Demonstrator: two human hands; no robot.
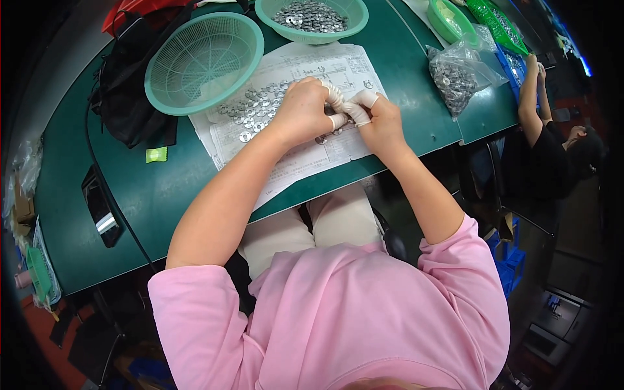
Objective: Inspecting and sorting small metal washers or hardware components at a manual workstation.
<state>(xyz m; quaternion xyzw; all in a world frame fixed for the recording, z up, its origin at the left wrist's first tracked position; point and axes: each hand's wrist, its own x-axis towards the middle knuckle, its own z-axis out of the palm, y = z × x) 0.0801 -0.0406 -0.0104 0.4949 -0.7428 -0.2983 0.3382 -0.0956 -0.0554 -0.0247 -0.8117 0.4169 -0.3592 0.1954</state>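
Note:
My left hand (304, 109) and my right hand (382, 123) meet over printed paper sheets (292, 177), fingertips pressed together. White finger covers sit on several fingers of both hands. Whatever is pinched between them is hidden by the fingers. Just below the fingertips, a few small metal pieces (320, 140) show on the paper. Left of my left hand, several round silver metal discs with holes (249, 121) lie spread over the sheets. One more disc (368, 84) rests near the paper's far right corner.
A light green mesh basket (153, 88) stands at the far left, beside a black bag (120, 107). Another green basket (312, 38) holds many metal discs. A clear plastic bag of metal parts (453, 81) lies right. A phone (101, 207) and cable are left. Another person (552, 146) works at right.

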